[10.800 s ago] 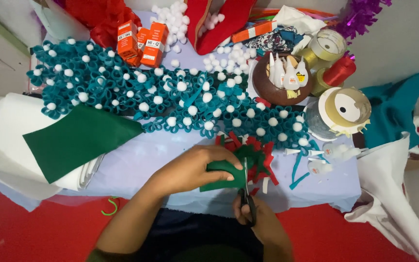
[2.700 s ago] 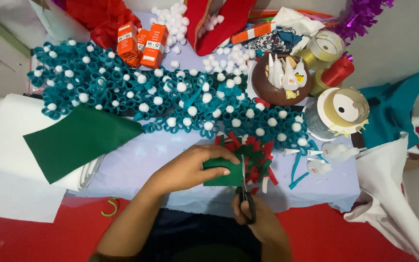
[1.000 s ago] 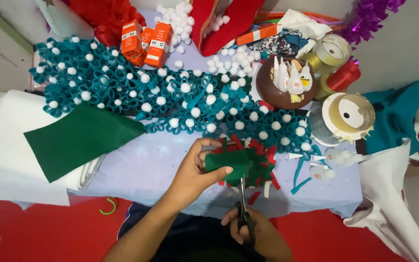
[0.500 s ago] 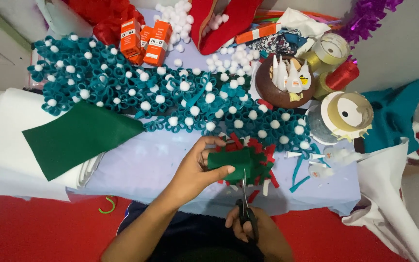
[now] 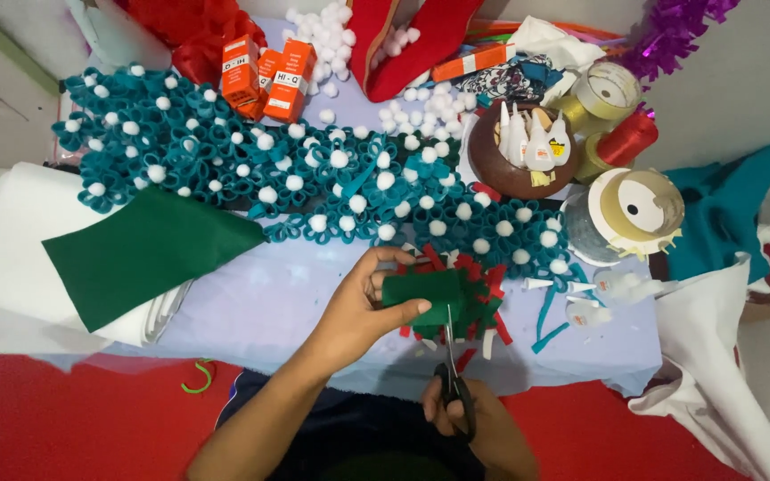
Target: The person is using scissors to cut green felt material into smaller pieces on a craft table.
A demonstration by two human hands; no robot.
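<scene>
My left hand [image 5: 358, 307] pinches a small green felt piece [image 5: 422, 289] above the near edge of the table. My right hand [image 5: 474, 420] grips black-handled scissors [image 5: 450, 370] whose blades point up into the lower edge of that felt piece. Just behind the felt lies a heap of cut red and green felt strips [image 5: 483, 298].
A large green felt sheet [image 5: 144, 251] lies at the left on white fabric [image 5: 11, 258]. Teal felt loops with white pompoms [image 5: 296, 169] fill the middle. Orange boxes [image 5: 269, 76], a brown bowl of glue bottles [image 5: 523, 151] and ribbon spools [image 5: 634, 209] stand behind and right.
The scissors have stayed at the felt's lower edge while my left hand shifted the green piece slightly. Compared with the oldest frames, both hands sit a little further right.
</scene>
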